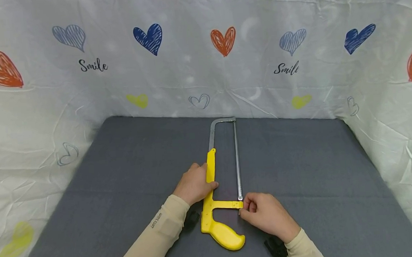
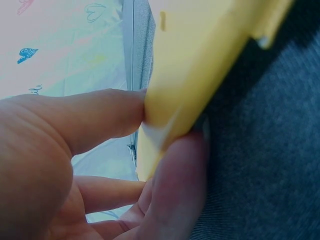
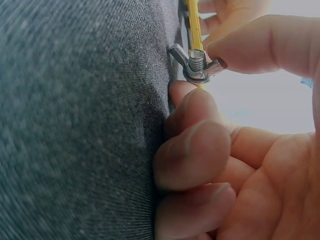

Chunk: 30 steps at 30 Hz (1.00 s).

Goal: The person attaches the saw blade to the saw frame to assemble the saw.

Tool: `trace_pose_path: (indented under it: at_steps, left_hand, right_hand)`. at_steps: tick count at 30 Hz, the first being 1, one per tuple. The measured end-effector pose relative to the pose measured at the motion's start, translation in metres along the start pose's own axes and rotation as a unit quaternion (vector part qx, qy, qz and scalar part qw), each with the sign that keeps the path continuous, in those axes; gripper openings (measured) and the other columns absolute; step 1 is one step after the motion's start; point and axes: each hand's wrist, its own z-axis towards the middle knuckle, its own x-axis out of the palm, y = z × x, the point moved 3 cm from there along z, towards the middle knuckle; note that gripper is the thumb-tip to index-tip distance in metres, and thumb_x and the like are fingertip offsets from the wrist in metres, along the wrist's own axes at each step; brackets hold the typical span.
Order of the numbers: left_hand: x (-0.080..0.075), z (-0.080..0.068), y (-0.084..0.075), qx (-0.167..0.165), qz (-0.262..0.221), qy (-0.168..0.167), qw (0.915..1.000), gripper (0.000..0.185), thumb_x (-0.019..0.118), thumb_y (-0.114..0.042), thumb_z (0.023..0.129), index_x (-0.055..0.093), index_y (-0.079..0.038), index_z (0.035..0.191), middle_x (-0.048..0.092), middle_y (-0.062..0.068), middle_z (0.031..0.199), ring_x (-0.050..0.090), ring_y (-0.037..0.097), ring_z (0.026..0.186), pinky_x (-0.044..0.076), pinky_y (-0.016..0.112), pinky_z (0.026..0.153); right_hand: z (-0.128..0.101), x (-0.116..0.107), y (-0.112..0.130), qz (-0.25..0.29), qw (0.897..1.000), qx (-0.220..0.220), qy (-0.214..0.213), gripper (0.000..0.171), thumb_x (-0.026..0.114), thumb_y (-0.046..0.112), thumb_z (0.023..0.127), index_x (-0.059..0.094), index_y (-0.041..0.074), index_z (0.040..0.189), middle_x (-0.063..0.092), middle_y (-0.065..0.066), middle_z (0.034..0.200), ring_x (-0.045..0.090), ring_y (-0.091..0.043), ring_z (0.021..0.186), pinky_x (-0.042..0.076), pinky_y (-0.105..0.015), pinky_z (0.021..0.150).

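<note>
While the hacksaw (image 1: pixel 219 191) lies flat on the grey mat (image 1: pixel 105 183), long axis running from the near edge to the far edge, we clamp its yellow back with our left hand (image 1: pixel 194 184) and pinch the wing nut (image 3: pixel 198 64) in our right hand (image 1: pixel 266 214)

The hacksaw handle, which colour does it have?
Bright yellow. The hacksaw handle shows best in the head view; the blade is bare grey metal.

Grey fabric tabletop (image 1: pixel 302 169) enclosed by white crinkled sheet (image 1: pixel 188 74) printed with hearts
</note>
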Motion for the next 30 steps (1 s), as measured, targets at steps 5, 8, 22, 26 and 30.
trace_pose_path:
  at_steps: [5, 8, 22, 26, 30]
  left_hand:
    - [0.0008, -0.0001, 0.0001, 0.002, 0.003, 0.0, 1.0, 0.078, 0.085, -0.033, 0.095, 0.053, 0.003, 0.156, 0.061, 0.02, 0.119, 0.062, 0.023, 0.081, 0.063, 0.039, 0.081]
    - [0.001, -0.0002, 0.0, 0.001, 0.002, 0.001, 1.0, 0.079, 0.085, -0.033, 0.095, 0.052, 0.003, 0.157, 0.061, 0.02, 0.12, 0.062, 0.023, 0.081, 0.063, 0.039, 0.081]
    - [0.0005, 0.0003, 0.0011, -0.004, 0.004, 0.002, 1.0, 0.081, 0.084, -0.034, 0.095, 0.05, 0.003, 0.159, 0.062, 0.022, 0.126, 0.063, 0.023, 0.085, 0.063, 0.039, 0.084]
    - [0.0012, 0.0011, 0.0018, -0.004, 0.004, 0.001, 1.0, 0.082, 0.085, -0.034, 0.095, 0.05, 0.003, 0.159, 0.062, 0.021, 0.125, 0.063, 0.023, 0.086, 0.063, 0.039, 0.085]
    - [0.0019, 0.0017, 0.0024, -0.001, 0.004, 0.002, 1.0, 0.08, 0.085, -0.034, 0.095, 0.051, 0.002, 0.158, 0.062, 0.021, 0.123, 0.063, 0.023, 0.085, 0.063, 0.039, 0.085]
  right_hand:
    - [-0.0008, -0.0006, -0.0013, -0.003, 1.0, -0.013, 0.005, 0.016, 0.077, 0.025, 0.094, 0.067, 0.023, 0.081, 0.053, 0.009, 0.061, 0.043, -0.006, 0.048, 0.034, -0.024, 0.048]
    - [-0.0004, -0.0005, -0.0022, -0.004, 1.0, -0.014, 0.009, 0.016, 0.077, 0.025, 0.095, 0.067, 0.024, 0.082, 0.052, 0.009, 0.061, 0.042, -0.006, 0.048, 0.034, -0.024, 0.048]
    - [0.0016, -0.0019, -0.0026, -0.023, 0.999, -0.025, 0.006, 0.014, 0.073, 0.016, 0.093, 0.067, 0.024, 0.083, 0.051, 0.011, 0.062, 0.042, -0.004, 0.05, 0.033, -0.023, 0.049]
    - [0.0022, -0.0015, -0.0035, -0.025, 0.999, -0.022, 0.005, 0.013, 0.073, 0.016, 0.093, 0.067, 0.024, 0.084, 0.051, 0.011, 0.062, 0.042, -0.005, 0.05, 0.033, -0.023, 0.049]
    - [0.0023, -0.0012, -0.0046, -0.024, 0.999, -0.021, 0.008, 0.013, 0.073, 0.016, 0.093, 0.068, 0.024, 0.084, 0.052, 0.011, 0.063, 0.043, -0.005, 0.051, 0.033, -0.023, 0.049]
